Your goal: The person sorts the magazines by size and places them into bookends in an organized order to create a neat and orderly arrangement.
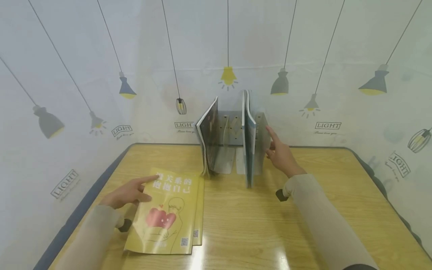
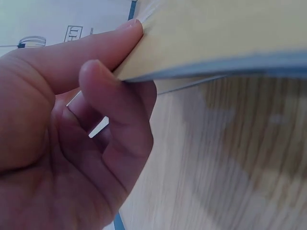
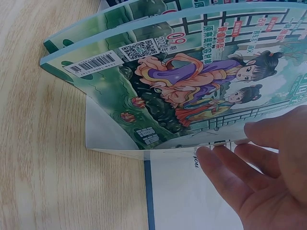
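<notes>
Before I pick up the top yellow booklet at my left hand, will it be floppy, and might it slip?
Probably floppy and light: the top yellow booklet shows a thin, curved edge. Its shiny cover could feel slippery, and lying on the lower booklet, it may slide across it.

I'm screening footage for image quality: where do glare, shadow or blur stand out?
Head: bright glare on the table toward the bottom edge, sheen on the yellow magazine; left wrist: that magazine looks soft, with dark patches, probably shadow, on the table beneath; right wrist: the illustrated cover is fairly clear, its smallest text soft.
</notes>
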Tool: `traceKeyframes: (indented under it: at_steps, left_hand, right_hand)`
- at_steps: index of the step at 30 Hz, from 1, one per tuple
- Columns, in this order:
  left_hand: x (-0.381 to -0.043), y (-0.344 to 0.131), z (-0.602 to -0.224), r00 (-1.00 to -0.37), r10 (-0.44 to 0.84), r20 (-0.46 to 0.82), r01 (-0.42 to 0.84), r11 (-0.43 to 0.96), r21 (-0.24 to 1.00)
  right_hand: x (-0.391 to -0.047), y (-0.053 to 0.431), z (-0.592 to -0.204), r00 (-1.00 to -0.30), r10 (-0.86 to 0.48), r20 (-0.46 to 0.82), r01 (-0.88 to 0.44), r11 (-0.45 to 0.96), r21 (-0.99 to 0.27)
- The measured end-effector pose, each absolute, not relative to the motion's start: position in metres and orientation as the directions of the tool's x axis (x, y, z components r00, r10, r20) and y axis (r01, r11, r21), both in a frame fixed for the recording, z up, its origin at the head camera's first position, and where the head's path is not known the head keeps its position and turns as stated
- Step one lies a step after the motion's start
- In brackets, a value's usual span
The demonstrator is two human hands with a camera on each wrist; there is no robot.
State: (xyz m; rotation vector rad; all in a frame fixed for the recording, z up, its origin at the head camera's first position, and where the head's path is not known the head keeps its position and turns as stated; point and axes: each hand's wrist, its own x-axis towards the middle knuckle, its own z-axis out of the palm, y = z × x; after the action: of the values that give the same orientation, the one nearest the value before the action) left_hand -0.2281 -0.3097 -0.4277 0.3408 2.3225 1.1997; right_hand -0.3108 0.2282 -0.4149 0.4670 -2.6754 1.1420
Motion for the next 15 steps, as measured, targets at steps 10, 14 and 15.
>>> traceKeyframes:
  at_steps: [10, 14, 15]
  left_hand:
    - [-0.226, -0.321, -0.424, -0.888, 0.354, -0.294, -0.031, 0.592, 0.805]
    - [-0.226, -0.321, -0.422, -0.895, 0.341, -0.286, -0.033, 0.59, 0.807]
    - [-0.226, -0.32, -0.422, -0.897, 0.34, -0.281, -0.028, 0.591, 0.806]
  right_hand:
    - [-0.311, 0.228, -0.416, -0.93, -0.215, 0.297, -0.362, 0.66, -0.658]
    - [-0.312, 0.228, -0.417, -0.927, -0.214, 0.307, -0.369, 0.659, -0.656]
    - [-0.312, 0.228, -0.417, -0.927, -0.213, 0.307, -0.369, 0.659, -0.656]
